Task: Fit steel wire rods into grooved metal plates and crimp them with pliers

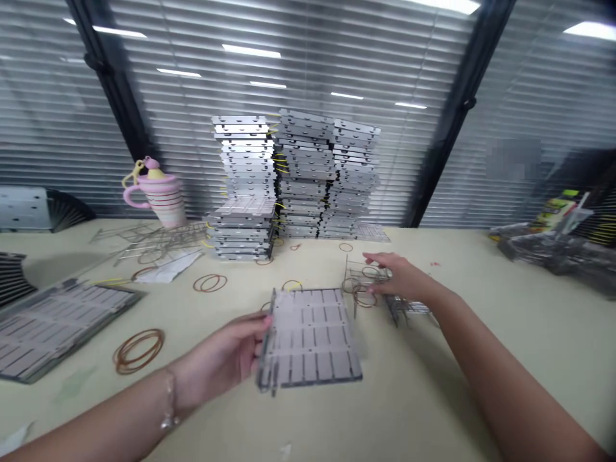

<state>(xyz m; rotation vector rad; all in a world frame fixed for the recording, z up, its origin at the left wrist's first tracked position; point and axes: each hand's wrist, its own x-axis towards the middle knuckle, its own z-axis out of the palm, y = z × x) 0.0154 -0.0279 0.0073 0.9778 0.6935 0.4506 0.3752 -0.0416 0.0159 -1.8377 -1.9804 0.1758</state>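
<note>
My left hand (245,343) grips the left edge of a flat grey slotted panel (310,337), thumb on the near face. The panel is raised and tilted toward me, its face showing rows of dark slots. To the right, my right hand (402,276) reaches over a small heap of bent wire racks (409,307), index finger and thumb apart. Thin brown wire loops (366,295) lie by its fingertips. Whether any finger touches the wire is hard to make out.
Tall stacks of metal panels (305,173) stand at the back. A pink-striped cup (161,199) and a wire rack pile (163,240) are back left. Coiled brown wire (138,351) and a larger slotted panel (62,327) lie left. Plastic-wrapped items (539,250) sit far right.
</note>
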